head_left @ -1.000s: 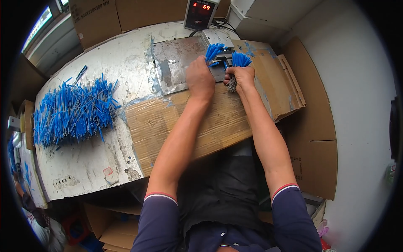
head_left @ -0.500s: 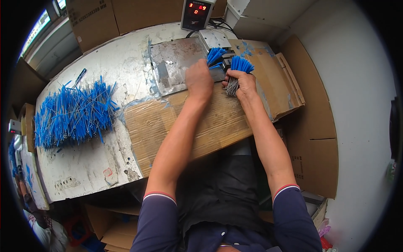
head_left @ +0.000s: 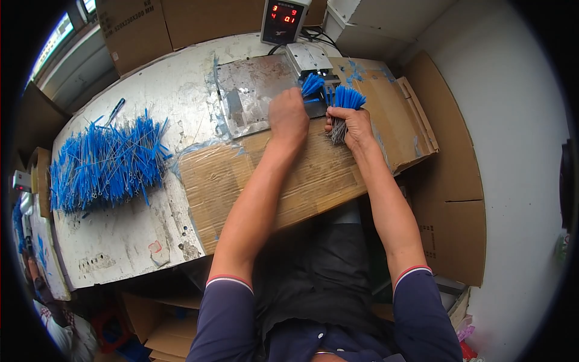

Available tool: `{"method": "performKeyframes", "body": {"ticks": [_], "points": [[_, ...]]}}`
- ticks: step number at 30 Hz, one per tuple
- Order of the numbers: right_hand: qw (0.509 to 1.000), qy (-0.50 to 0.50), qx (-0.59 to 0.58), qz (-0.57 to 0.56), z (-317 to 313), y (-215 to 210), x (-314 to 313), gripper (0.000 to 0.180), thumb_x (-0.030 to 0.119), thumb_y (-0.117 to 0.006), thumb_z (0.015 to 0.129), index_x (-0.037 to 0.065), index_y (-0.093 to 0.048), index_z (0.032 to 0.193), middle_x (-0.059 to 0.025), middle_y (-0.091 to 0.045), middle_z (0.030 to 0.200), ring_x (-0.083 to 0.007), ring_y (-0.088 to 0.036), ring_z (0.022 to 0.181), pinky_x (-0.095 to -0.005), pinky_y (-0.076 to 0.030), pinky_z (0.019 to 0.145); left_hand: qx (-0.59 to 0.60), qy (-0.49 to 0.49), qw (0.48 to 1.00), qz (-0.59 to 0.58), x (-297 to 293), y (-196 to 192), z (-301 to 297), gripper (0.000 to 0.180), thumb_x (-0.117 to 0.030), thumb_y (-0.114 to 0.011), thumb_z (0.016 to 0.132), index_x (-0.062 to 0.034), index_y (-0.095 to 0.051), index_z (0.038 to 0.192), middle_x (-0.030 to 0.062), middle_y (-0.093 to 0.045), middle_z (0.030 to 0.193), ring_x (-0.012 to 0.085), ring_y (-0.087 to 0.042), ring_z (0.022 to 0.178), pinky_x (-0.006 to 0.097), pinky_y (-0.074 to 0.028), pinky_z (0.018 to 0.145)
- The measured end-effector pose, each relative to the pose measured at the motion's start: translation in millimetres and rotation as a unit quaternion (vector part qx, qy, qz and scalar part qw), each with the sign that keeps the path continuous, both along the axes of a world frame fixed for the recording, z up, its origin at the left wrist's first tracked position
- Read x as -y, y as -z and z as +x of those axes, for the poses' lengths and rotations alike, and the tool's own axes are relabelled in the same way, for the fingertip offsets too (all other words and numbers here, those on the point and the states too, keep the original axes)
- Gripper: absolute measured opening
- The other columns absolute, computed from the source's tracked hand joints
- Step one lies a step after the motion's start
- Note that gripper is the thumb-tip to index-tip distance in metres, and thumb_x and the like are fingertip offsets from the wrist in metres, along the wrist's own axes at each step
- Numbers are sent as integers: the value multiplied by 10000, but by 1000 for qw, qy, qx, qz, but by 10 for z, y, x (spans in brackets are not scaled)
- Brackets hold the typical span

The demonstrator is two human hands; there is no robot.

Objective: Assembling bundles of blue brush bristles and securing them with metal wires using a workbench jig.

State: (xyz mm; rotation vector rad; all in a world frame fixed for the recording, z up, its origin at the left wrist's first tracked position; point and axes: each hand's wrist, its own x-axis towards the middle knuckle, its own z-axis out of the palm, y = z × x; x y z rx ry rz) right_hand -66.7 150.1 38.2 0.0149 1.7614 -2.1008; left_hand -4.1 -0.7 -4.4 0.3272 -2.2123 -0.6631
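Large loose heap of thin blue wires (head_left: 105, 163) on worn white tabletop (head_left: 120, 241), well left of both hands. Right hand (head_left: 353, 123) fingers clamped on upright blue-tipped grey wire bundle (head_left: 344, 108). Left hand (head_left: 289, 117) curled beside small blue wire tuft (head_left: 312, 84), grip hidden.

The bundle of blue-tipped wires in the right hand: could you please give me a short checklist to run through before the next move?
1. Right hand grips the bundle of blue-tipped wires firmly: ok, fingers wrapped around it.
2. Bundle upright, blue ends up: ok.
3. Left hand at the second blue tuft by the small metal fixture: ok.
4. Fingers out of the fixture: cannot tell, the hands hide it.
5. Stock on hand: ok, pile of blue wires lies on the table at left.
6. Counter display lit: ok.
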Motion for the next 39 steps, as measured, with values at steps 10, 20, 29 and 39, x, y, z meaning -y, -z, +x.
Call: {"method": "performKeyframes", "body": {"ticks": [10,20,29,39], "points": [[995,-2,-35,88,-83,22,147,98,-50,-739,767,-46,-642,775,-109,-633,665,-193,-616,513,-327,-544,453,-25,-78,996,42,4,-7,-15,122,-4,-537,866,-31,-554,984,174,-615,896,377,-627,842,478,-485,720],[994,57,-45,84,-77,51,269,111,-94,-715,740,-65,-619,693,-133,-620,632,-207,-590,466,-347,-510,397,-96,-78,991,53,17,-7,-16,151,17,-535,873,-33,-546,1015,171,-619,900,381,-608,865,480,-452,764],[996,57,-30,66,-56,3,256,88,-50,-729,765,-64,-644,746,-136,-641,657,-218,-634,505,-360,-570,445,-63,-41,997,15,16,52,-43,143,0,-534,846,-27,-545,986,167,-619,882,372,-601,870,474,-449,764],[999,40,-3,-6,-38,10,144,131,-53,-751,769,-75,-654,854,-145,-665,751,-236,-666,595,-375,-628,528,-54,-26,998,-11,27,73,-73,107,-13,-564,817,-34,-542,919,158,-610,830,362,-610,793,479,-477,706]]}}
